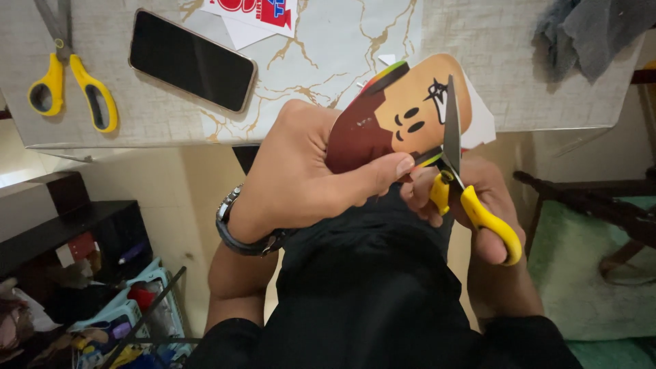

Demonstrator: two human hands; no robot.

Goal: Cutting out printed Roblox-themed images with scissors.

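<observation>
— How is the paper cutout (403,113) being held?

— It is pinched by the left hand (307,171), thumb pressed along its lower edge, and kept raised above the lap, just in front of the tabletop (478,41), so that its edge is offered to the blades.

— And the yellow-handled scissors (461,178)?

— They are gripped by the right hand (478,205), fingers closed through the loops, blades set upright against the cutout's right side. A second pair of scissors (68,75) and a phone (191,60) are left lying on the tabletop.
</observation>
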